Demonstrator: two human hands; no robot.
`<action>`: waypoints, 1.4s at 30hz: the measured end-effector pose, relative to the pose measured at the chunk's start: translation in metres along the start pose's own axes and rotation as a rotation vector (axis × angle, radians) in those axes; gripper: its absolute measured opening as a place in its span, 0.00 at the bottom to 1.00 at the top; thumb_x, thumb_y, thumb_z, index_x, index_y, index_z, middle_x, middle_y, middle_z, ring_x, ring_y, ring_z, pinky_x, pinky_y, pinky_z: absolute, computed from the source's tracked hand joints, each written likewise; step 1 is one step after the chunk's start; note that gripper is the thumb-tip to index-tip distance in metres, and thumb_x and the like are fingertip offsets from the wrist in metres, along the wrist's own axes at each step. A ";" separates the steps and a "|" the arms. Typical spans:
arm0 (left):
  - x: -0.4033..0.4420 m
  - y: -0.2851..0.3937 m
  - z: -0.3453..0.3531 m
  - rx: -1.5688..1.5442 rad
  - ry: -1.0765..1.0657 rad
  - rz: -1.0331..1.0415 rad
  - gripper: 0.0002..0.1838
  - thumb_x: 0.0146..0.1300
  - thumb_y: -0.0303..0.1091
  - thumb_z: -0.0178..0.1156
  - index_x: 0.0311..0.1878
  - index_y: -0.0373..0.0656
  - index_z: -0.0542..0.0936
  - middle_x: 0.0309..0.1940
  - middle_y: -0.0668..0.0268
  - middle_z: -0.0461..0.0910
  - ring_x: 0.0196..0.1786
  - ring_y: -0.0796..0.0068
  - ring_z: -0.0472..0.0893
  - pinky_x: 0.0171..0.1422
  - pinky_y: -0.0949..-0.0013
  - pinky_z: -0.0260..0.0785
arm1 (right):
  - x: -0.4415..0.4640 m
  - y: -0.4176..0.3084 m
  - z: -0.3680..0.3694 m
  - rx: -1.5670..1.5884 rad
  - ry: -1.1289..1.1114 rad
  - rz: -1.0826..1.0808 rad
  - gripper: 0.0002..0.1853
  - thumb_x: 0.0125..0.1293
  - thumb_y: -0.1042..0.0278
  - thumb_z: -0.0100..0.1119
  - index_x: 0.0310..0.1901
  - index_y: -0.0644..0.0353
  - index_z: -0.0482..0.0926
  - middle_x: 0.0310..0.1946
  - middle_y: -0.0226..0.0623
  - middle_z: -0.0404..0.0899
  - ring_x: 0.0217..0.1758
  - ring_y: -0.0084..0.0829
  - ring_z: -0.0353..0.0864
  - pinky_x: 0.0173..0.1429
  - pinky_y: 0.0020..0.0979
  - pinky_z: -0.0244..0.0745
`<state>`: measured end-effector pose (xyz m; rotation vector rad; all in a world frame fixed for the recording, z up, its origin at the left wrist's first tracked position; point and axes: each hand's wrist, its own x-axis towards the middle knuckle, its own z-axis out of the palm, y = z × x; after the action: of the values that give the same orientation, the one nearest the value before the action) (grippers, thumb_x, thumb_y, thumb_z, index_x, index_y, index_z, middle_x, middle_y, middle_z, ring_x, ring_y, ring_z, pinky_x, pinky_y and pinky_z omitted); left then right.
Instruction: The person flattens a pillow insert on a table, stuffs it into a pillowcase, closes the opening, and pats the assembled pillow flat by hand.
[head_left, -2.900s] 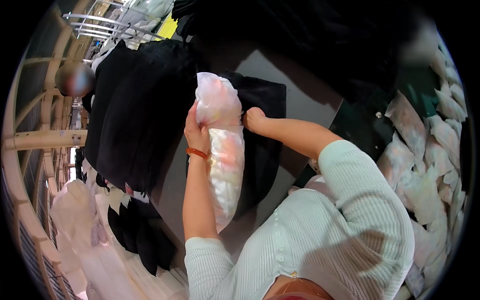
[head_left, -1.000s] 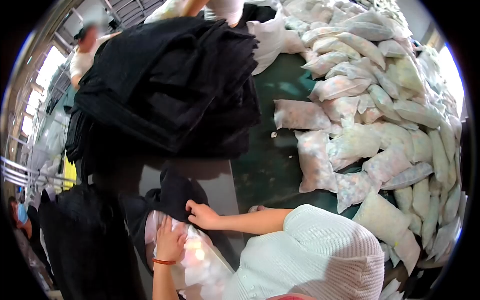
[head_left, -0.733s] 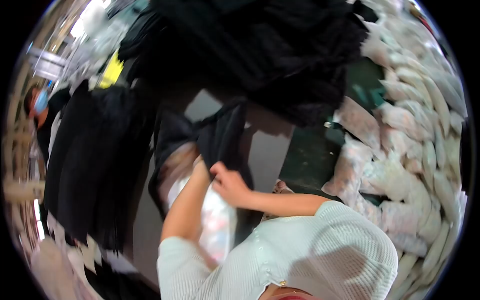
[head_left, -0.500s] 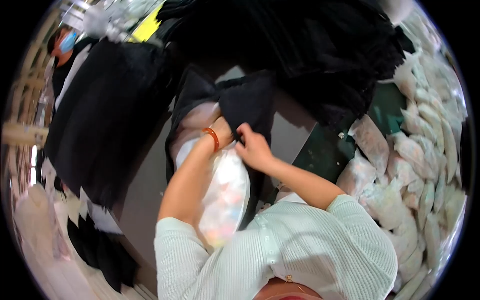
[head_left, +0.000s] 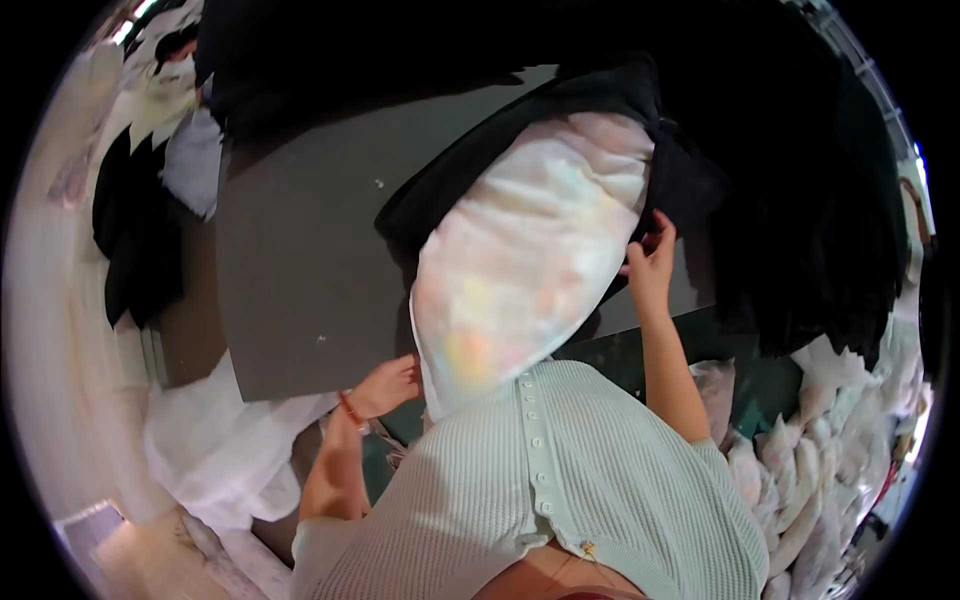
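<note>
A white translucent bag (head_left: 530, 250) stuffed with pale coloured pieces lies at a slant on the grey table, its upper end inside a black cloth cover (head_left: 450, 185). Beside the bag's lower left edge is my left hand (head_left: 386, 388), its fingers curled against that edge; whether they pinch it is hard to tell. On the right, my right hand (head_left: 652, 262) is at the rim of the black cover, thumb and fingers apart, with the fingertips partly against the dark cloth. The bag's near end rests against my shirt.
The grey table (head_left: 300, 250) spreads to the left. Large stacks of black cloth (head_left: 810, 180) stand behind and at the right. Filled white bags (head_left: 800, 470) are piled at the lower right. White cloth (head_left: 225, 450) and black pieces (head_left: 145, 230) are on the left.
My left hand has come out from the cover's opening and moved down to the bag's lower left edge. My right hand has shifted to the cover's right side. The view has turned.
</note>
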<state>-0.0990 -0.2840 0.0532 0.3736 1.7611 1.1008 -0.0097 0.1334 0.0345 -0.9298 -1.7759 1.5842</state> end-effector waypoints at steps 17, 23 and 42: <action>0.090 0.215 -0.018 0.611 0.979 0.749 0.34 0.43 0.53 0.77 0.49 0.41 0.78 0.43 0.62 0.82 0.53 0.61 0.76 0.55 0.59 0.71 | -0.062 -0.084 0.080 -0.188 -0.277 -1.130 0.20 0.46 0.82 0.69 0.45 0.61 0.81 0.41 0.40 0.81 0.42 0.39 0.81 0.43 0.35 0.76; 0.136 0.112 -0.004 -0.184 0.713 0.600 0.11 0.61 0.32 0.66 0.46 0.38 0.82 0.35 0.57 0.84 0.33 0.63 0.83 0.39 0.66 0.75 | 0.005 -0.150 0.123 -0.752 -0.475 -1.189 0.46 0.44 0.71 0.73 0.68 0.38 0.65 0.49 0.37 0.76 0.49 0.42 0.74 0.55 0.39 0.71; 0.174 0.094 0.037 0.749 0.959 0.888 0.19 0.53 0.36 0.68 0.48 0.44 0.76 0.45 0.63 0.76 0.49 0.60 0.76 0.58 0.60 0.65 | 0.041 -0.176 0.164 -0.552 -0.977 -1.018 0.44 0.43 0.85 0.62 0.67 0.46 0.68 0.66 0.37 0.68 0.60 0.48 0.75 0.59 0.38 0.74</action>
<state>-0.1697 -0.0980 0.0251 1.3480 3.0074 1.2582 -0.1865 0.0605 0.1870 0.7232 -2.7194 0.8429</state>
